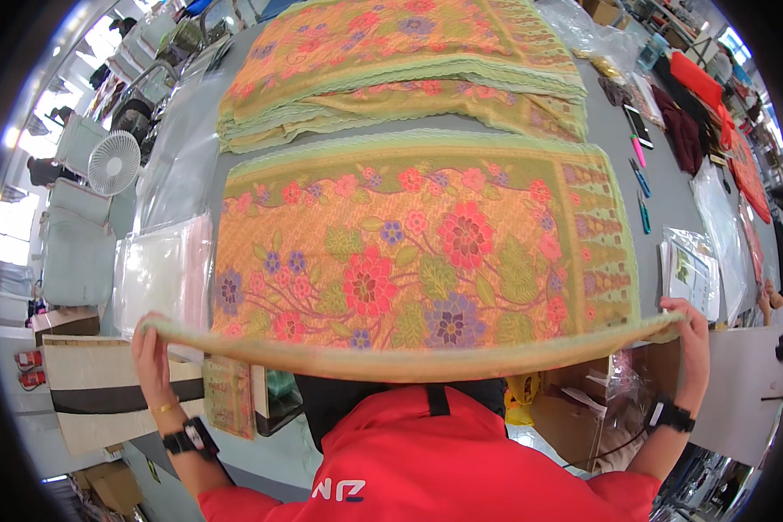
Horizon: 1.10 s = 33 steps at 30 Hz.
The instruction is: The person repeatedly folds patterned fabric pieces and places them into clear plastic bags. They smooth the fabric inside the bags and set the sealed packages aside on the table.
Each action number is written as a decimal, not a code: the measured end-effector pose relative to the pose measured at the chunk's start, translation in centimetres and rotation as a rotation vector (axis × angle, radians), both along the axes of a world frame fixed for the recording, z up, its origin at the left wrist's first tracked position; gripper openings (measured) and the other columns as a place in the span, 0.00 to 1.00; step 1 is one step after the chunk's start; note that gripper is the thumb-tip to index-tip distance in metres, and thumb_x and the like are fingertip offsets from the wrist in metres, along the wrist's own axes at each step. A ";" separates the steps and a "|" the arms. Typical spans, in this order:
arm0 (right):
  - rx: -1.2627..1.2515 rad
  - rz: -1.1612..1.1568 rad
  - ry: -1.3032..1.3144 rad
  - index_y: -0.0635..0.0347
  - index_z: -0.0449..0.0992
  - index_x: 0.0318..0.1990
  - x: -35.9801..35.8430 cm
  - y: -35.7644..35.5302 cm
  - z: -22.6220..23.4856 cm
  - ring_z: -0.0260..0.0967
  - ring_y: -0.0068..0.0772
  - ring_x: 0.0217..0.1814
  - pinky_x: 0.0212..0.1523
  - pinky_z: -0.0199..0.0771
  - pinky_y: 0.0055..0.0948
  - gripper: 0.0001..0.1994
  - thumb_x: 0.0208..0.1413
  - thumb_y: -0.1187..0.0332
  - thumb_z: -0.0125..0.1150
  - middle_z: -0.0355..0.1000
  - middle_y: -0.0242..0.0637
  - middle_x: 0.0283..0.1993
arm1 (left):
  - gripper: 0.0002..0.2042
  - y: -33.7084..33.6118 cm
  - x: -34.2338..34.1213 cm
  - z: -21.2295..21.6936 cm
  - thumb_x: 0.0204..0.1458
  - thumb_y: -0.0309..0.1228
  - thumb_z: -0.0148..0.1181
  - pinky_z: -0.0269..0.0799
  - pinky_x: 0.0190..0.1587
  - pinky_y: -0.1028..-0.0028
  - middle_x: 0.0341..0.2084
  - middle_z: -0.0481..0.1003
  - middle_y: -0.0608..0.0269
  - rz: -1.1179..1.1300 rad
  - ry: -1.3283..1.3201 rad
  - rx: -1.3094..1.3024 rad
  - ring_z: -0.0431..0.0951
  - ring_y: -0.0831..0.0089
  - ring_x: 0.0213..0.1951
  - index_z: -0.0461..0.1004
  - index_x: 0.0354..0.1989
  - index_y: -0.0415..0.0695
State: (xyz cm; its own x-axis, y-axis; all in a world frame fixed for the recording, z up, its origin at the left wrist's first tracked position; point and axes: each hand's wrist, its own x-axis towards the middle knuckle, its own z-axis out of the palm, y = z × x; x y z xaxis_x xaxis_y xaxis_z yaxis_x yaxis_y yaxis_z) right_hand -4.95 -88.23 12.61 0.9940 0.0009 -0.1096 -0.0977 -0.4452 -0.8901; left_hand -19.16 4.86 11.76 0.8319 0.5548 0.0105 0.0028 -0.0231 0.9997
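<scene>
A person in a red top [444, 478], at the lower centre of the frame, holds the near edge of a rectangular orange and olive cloth printed with red and purple flowers [391, 270], which lies spread across the middle of the frame on a smooth grey worktable [605, 135]. The left hand [150, 341], at the lower left, is clamped on one near corner, its fingers closed over the pale green border; the right hand [694, 326], at the lower right, grips the opposite corner. Between the two hands, set wide apart, the raised edge sags in a slightly blurred curve in front of the red top. Black straps circle both wrists.

At the top centre rests a layered pile of folded cloths in the same floral print [400, 43], just beyond the spread one. Flat clear plastic sleeves [163, 270] lie beside it at centre left, near the left hand, with a round white fan [114, 163] farther out at upper left. Down the right side of the table run a dark-screened phone [638, 127], a slim bright pink pen [638, 150], a blue-handled cutting tool [640, 178] and a teal-handled one [644, 213]. Nearest the right hand sits a clear plastic bag holding printed paper [690, 274]
</scene>
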 end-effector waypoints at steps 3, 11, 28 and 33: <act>0.185 -0.129 0.069 0.61 0.78 0.44 7.0 -0.6 -3.5 0.71 0.19 0.50 0.54 0.69 0.23 0.07 0.69 0.67 0.60 0.76 0.27 0.48 | 0.17 2.6 6.2 -2.3 0.68 0.26 0.56 0.73 0.61 0.69 0.54 0.77 0.57 0.049 0.102 -0.062 0.77 0.70 0.56 0.71 0.63 0.35; 0.194 -0.047 0.275 0.59 0.79 0.49 22.3 1.1 -9.5 0.73 0.15 0.44 0.46 0.73 0.22 0.11 0.71 0.61 0.60 0.77 0.22 0.42 | 0.10 3.4 21.4 -7.3 0.67 0.29 0.59 0.76 0.48 0.75 0.43 0.81 0.64 -0.209 0.345 0.010 0.80 0.76 0.44 0.78 0.51 0.38; -0.296 0.015 0.257 0.58 0.71 0.64 19.5 4.4 -6.2 0.66 0.15 0.33 0.33 0.65 0.22 0.25 0.64 0.59 0.68 0.74 0.25 0.29 | 0.34 2.5 18.0 -10.2 0.62 0.23 0.63 0.70 0.33 0.82 0.31 0.77 0.68 -0.162 0.504 0.252 0.75 0.83 0.32 0.56 0.75 0.46; -0.228 -0.017 0.304 0.51 0.58 0.78 9.8 4.5 -4.4 0.64 0.14 0.31 0.34 0.63 0.20 0.43 0.54 0.73 0.71 0.75 0.23 0.29 | 0.44 0.0 8.3 -8.4 0.53 0.17 0.64 0.62 0.28 0.84 0.23 0.71 0.76 -0.324 0.588 0.377 0.67 0.87 0.24 0.52 0.79 0.50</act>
